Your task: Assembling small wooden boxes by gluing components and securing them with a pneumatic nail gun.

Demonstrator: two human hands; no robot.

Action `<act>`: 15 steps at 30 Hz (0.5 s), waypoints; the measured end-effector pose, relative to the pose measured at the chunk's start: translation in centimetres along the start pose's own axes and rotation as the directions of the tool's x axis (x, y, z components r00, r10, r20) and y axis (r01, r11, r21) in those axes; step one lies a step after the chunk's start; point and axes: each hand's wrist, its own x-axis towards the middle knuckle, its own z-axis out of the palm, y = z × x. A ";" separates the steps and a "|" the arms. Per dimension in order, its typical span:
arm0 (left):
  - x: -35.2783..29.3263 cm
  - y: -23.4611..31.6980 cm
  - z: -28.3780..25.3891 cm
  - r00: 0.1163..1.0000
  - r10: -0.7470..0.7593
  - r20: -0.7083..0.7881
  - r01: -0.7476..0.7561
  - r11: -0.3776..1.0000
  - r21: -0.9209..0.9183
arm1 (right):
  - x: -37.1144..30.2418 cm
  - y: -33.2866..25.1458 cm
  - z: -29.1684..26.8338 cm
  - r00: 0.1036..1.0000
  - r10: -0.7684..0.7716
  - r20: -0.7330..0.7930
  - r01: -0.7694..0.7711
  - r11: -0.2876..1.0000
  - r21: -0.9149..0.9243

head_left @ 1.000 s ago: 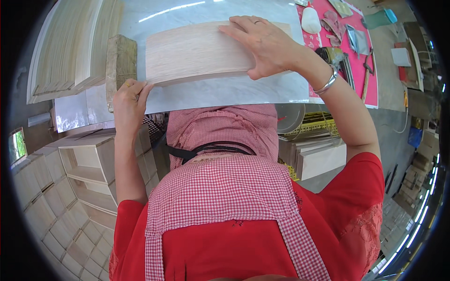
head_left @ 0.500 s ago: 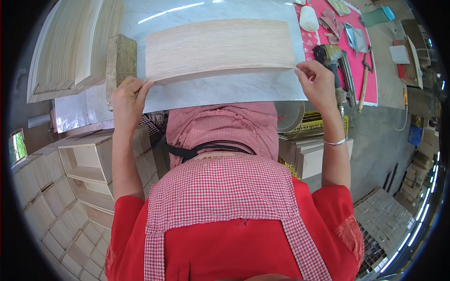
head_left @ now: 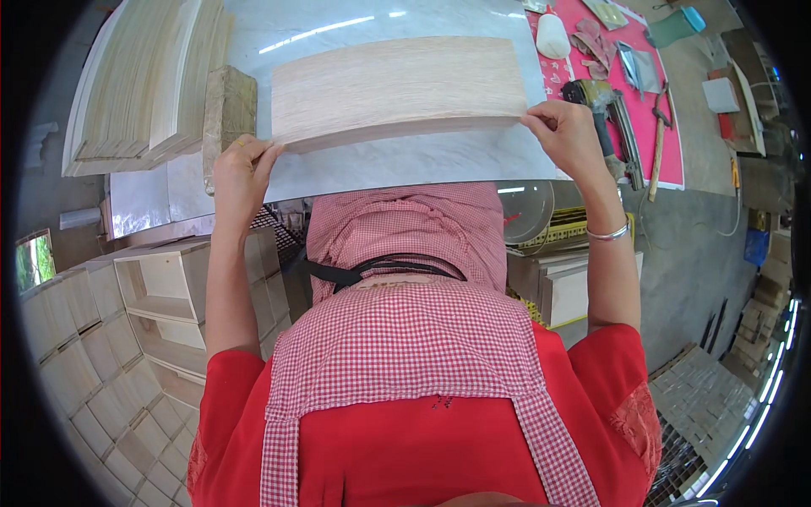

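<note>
A long pale wood sheet lies across a grey marbled tabletop. My left hand pinches the sheet's near left corner. At the near right corner my right hand, with a metal bangle on its wrist, grips the edge in the same way. The sheet's near edge looks thick, like several thin layers together. A red checked head cloth and apron fill the lower middle of the view and hide what is below the table edge.
A rough wooden block stands just left of the sheet, with stacks of pale wood sheets beyond it. A red mat to the right carries a nail gun, a white bottle and hand tools. Open wooden boxes are stacked at lower left.
My right hand left the top of the sheet, where it lay flat, and moved right to grip the near right corner. My left hand shifted up to the left corner.
</note>
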 end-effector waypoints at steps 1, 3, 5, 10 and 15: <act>0.0 -0.1 0.2 1.000 -0.002 -0.005 0.002 1.000 -0.006 | -0.2 0.2 0.2 0.999 -0.031 -0.018 0.030 1.000 -0.006; -0.1 -0.4 0.2 1.000 -0.004 -0.020 0.004 1.000 -0.004 | -0.2 0.3 0.4 0.997 -0.072 -0.039 0.072 0.997 -0.008; -0.2 -0.7 0.4 1.000 -0.014 -0.026 0.013 0.999 -0.040 | -0.5 0.2 0.6 0.990 -0.112 -0.083 0.113 0.994 0.003; -2.4 0.0 -0.1 0.999 -0.047 -0.009 0.046 0.995 -0.089 | -1.9 -0.8 0.0 0.998 -0.054 -0.033 0.053 0.998 -0.034; -3.9 -0.4 0.8 0.990 -0.118 -0.074 0.101 0.974 -0.203 | -1.8 -1.1 0.2 0.993 -0.112 -0.046 0.108 0.990 -0.086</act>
